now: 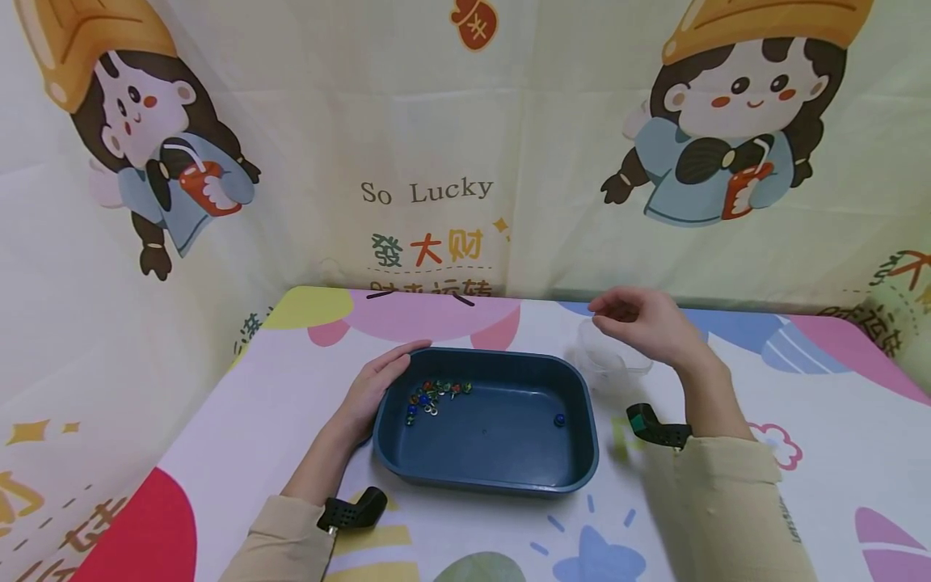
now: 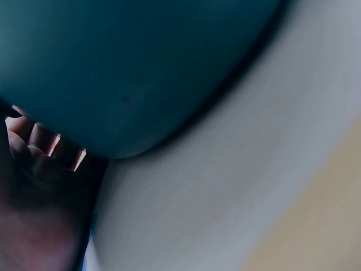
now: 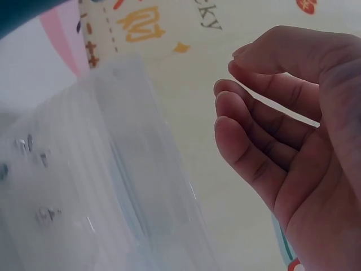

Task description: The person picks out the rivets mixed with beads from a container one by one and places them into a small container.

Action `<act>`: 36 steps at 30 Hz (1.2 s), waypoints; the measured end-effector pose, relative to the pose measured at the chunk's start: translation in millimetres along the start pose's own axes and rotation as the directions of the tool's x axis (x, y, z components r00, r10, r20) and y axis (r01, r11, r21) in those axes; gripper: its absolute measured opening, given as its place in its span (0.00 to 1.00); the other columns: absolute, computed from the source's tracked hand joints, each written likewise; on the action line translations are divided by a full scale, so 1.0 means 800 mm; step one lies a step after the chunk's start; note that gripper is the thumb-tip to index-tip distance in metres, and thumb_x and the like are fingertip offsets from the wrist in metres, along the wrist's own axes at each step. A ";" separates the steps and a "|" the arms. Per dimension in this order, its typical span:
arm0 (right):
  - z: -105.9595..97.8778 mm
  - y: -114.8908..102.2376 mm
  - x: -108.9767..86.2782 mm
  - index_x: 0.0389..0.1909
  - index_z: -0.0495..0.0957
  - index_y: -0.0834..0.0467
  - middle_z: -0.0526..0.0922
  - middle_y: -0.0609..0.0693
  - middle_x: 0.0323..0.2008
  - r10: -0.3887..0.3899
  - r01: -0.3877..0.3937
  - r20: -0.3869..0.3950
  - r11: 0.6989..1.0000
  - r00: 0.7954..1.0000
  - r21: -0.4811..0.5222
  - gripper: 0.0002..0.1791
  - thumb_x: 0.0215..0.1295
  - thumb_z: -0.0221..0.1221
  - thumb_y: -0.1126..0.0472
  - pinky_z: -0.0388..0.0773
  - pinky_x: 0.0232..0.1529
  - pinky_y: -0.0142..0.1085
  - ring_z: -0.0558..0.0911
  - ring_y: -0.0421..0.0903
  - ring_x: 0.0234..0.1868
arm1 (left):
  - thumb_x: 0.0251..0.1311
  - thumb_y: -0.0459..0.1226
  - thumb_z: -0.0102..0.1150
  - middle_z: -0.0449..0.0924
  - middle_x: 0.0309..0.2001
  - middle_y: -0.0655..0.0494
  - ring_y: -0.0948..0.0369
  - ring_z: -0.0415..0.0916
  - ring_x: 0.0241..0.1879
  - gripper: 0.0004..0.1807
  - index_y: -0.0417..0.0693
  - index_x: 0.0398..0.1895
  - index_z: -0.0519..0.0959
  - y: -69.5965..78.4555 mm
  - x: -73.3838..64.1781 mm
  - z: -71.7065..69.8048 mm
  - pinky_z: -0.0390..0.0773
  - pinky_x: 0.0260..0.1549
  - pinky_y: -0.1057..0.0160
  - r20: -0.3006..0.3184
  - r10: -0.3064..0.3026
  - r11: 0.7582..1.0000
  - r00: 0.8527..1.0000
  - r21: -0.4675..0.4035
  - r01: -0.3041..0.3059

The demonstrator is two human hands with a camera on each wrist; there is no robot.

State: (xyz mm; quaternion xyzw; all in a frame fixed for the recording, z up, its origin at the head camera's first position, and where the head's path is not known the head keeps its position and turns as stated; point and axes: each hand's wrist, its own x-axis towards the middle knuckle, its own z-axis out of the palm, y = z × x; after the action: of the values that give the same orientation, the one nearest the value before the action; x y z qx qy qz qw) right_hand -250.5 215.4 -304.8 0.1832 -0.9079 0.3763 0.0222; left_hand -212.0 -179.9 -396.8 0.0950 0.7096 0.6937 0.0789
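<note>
The step seems to be piece-by-piece handling of small beads (image 1: 424, 400) in the dark blue basin (image 1: 494, 416), with the left hand (image 1: 374, 392) extended against it, the right hand (image 1: 647, 325) near the clear plastic container (image 1: 607, 364), whether pinching something I cannot tell, and next calls for fingertip precision.

**Surroundings: cream fabric backdrop (image 1: 553, 162), printed tablecloth (image 1: 254, 420)**

I see two cartoon girls on the fabric: left one (image 1: 149, 133) tilted, right one (image 1: 727, 125) upright, both orange-hatted with red cups (image 1: 191, 181). "So Lucky" lettering (image 1: 427, 191) between them, coloured Chinese characters (image 1: 427, 249) just below, red emblem (image 1: 475, 24) above. Cloth base is white: red shape (image 1: 149, 525) near left, yellow patch (image 1: 309, 307) far left corner, blue star (image 1: 600, 558) up front, pink flower outline (image 1: 781, 444) right.
</note>
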 end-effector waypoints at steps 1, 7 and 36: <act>0.002 -0.001 0.001 0.50 0.82 0.63 0.85 0.56 0.45 -0.009 0.009 0.000 1.000 1.000 0.010 0.14 0.71 0.62 0.58 0.78 0.44 0.29 0.83 0.51 0.44 | 0.80 0.44 0.41 0.67 0.72 0.51 0.51 0.63 0.71 0.24 0.47 0.73 0.69 0.000 0.000 0.000 0.63 0.68 0.49 -0.001 0.000 1.000 1.000 0.001 0.000; 0.008 -0.009 0.005 0.49 0.82 0.63 0.85 0.56 0.43 -0.056 0.056 -0.002 0.997 0.998 0.051 0.12 0.71 0.62 0.62 0.78 0.43 0.27 0.83 0.51 0.42 | 0.80 0.44 0.41 0.67 0.72 0.51 0.51 0.64 0.71 0.24 0.47 0.73 0.69 0.001 0.000 0.000 0.64 0.67 0.50 0.000 -0.005 1.000 1.000 -0.005 0.005; 0.045 -0.064 0.018 0.44 0.84 0.61 0.84 0.49 0.37 -0.286 0.276 0.045 0.949 0.957 0.151 0.08 0.65 0.66 0.68 0.80 0.39 0.35 0.81 0.46 0.35 | 0.80 0.44 0.40 0.68 0.71 0.50 0.51 0.65 0.70 0.24 0.46 0.73 0.69 0.000 0.001 0.000 0.65 0.67 0.52 0.001 -0.005 1.000 1.000 -0.031 0.005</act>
State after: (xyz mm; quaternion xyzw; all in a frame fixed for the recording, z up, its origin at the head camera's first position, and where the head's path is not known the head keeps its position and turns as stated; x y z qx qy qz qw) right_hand -242.7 152.7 -294.0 0.3240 -0.8435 0.4271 0.0323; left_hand -212.6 -179.5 -397.0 0.0921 0.6990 0.7044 0.0825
